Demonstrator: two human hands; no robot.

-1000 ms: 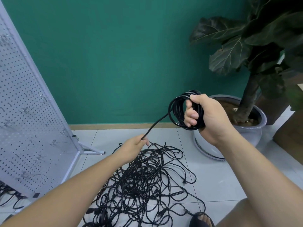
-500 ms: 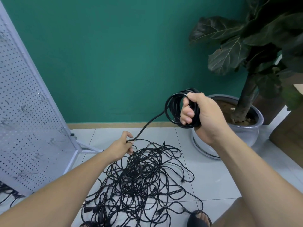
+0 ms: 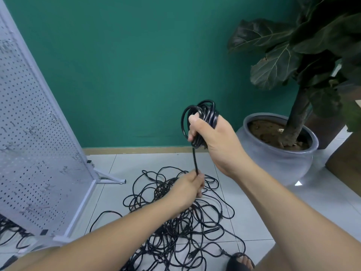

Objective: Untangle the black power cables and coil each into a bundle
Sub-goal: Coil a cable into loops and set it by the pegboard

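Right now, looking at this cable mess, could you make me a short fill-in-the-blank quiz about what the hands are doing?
1. The right hand grips a coil of ____ cable.
2. The left hand pinches one strand that hangs from the ____.
3. The tangled pile lies on the tiled ____.
4. The grey plant pot stands to the ____ of the pile.

Missing words: black; coil; floor; right.

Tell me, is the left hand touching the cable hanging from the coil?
Touching. The head view shows the left hand pinching the strand below the coil held by the right hand.
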